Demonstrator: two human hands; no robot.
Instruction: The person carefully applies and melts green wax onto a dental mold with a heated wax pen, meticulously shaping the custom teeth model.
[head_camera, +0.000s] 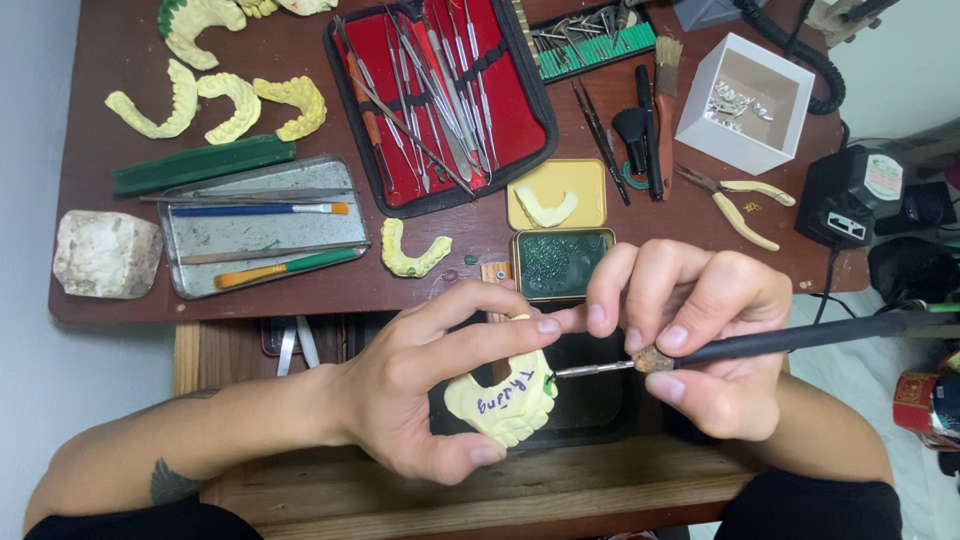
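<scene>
Cluttered brown workbench (300, 290); my left hand (420, 390) pinching yellow dental cast (505, 400) below its edge; right hand (700, 340) gripping black wax tool (790, 340), long axis level, tip pointing left, touching cast; green tin (562, 263) holds dark wax; red case (440, 100) of instruments.

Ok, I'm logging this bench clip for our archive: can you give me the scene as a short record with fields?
setting: brown workbench seen from above
left hand: left hand holds a yellow dental cast with handwriting on its base
right hand: right hand grips a black-handled electric carving tool, metal tip at the cast's edge
near hands: open green tin, yellow lid with a small cast
further back: red instrument case, metal tray of brushes, pliers, white box
</scene>
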